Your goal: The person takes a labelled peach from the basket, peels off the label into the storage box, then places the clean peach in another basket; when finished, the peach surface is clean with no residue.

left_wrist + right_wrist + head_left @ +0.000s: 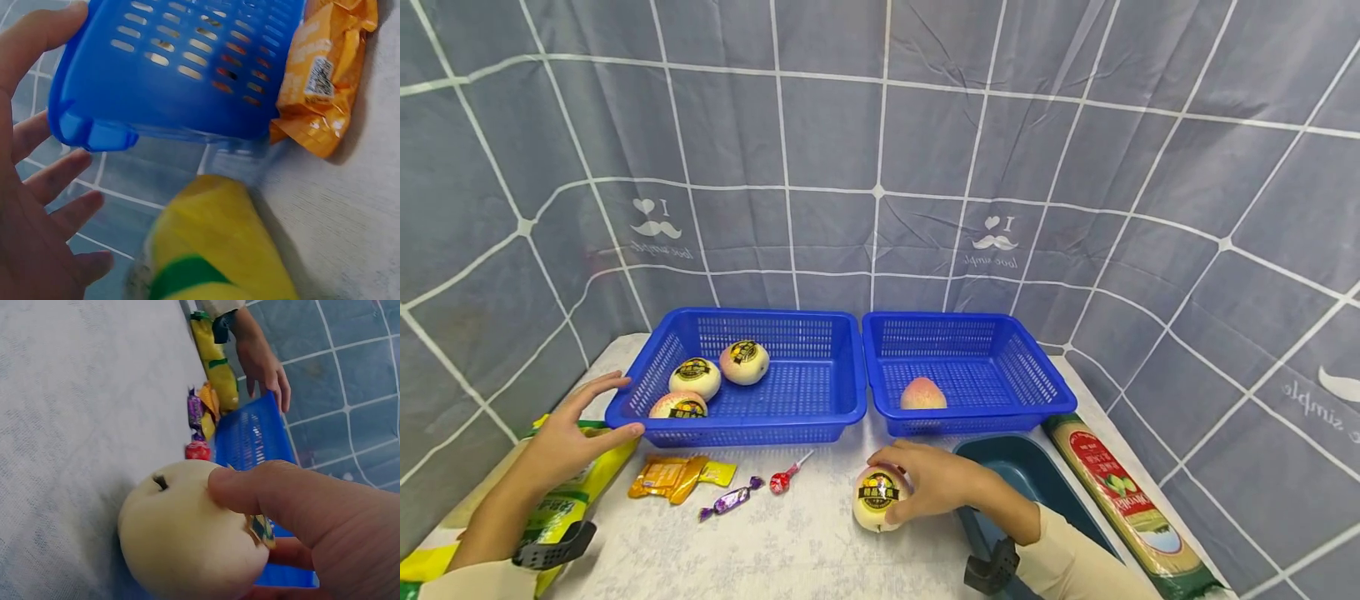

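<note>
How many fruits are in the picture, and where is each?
5. Three lie in the left basket. One lies in the right basket. The right hand holds one on the table.

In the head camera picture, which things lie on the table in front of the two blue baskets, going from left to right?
Left hand → orange snack packet → purple candy → red lollipop → fruit with sticker, gripped by the right hand → dark tray → long noodle packet.
</note>
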A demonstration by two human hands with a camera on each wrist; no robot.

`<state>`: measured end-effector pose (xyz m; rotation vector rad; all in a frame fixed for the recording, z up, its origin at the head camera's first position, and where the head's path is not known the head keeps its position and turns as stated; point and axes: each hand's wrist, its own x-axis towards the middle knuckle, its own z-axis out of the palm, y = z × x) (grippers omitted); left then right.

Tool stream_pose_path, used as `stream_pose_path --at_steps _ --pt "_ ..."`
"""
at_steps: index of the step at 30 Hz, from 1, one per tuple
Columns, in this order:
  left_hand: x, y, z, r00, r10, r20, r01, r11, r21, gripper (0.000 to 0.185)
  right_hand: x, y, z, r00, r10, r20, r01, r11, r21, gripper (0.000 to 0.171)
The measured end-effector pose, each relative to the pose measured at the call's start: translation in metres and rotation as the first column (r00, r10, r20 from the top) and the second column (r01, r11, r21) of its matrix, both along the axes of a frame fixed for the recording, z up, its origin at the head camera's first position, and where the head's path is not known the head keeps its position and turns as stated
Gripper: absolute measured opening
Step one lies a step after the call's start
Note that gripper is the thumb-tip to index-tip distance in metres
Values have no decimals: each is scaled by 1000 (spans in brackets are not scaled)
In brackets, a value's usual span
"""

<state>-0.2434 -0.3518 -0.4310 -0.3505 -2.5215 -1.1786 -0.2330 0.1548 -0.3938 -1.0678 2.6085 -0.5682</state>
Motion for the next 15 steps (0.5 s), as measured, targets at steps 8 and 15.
stream_pose_path --at_steps 8,15 --pt "6 34 24 912 51 -408 -56 998 0 60 -1 4 1 1000 -16 21 16 1000 -9 55" --pt "16 105 35 773 -292 -564 302 950 -78 47 -5 5 3 1000 -19 -4 19 1000 2 47"
